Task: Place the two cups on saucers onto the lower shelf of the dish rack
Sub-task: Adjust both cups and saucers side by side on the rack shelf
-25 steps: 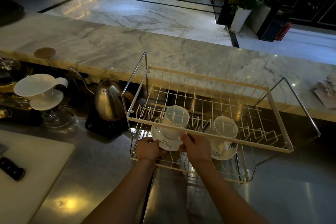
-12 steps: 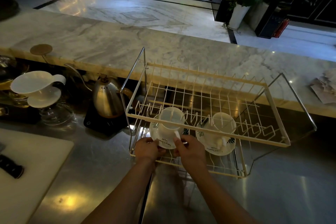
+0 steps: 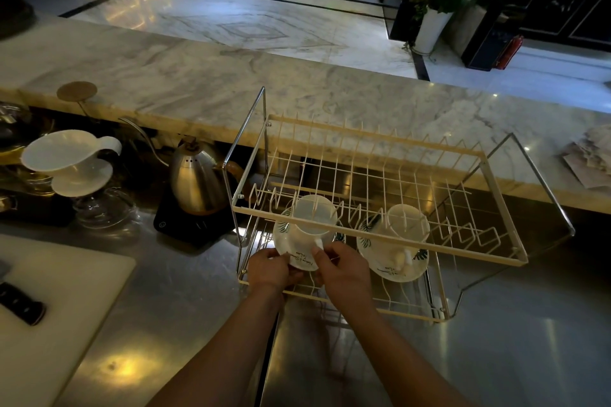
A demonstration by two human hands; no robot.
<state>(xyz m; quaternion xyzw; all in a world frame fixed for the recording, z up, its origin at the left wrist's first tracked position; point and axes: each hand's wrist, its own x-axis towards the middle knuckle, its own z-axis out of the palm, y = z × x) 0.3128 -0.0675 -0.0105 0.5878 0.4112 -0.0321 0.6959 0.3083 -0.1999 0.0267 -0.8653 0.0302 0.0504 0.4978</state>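
A cream wire dish rack [image 3: 410,145] with two tiers stands on the steel counter. On its lower shelf, under the top tier's front bar, sit two white cups on leaf-patterned saucers. The left cup [image 3: 312,218] rests on its saucer [image 3: 299,258]; my left hand [image 3: 269,269] pinches that saucer's near left rim and my right hand [image 3: 344,269] grips its near right rim by the cup handle. The right cup [image 3: 408,223] stands on its own saucer [image 3: 388,269], untouched, a little right of my right hand.
A steel gooseneck kettle [image 3: 196,180] on a black scale stands just left of the rack. Further left are a white pour-over dripper [image 3: 71,158] on a glass server and a white cutting board [image 3: 49,317]. A marble bar top [image 3: 185,76] runs behind.
Both hands have slid the left cup and saucer slightly deeper onto the lower shelf. The view has shifted a little; the right cup has stayed in place.
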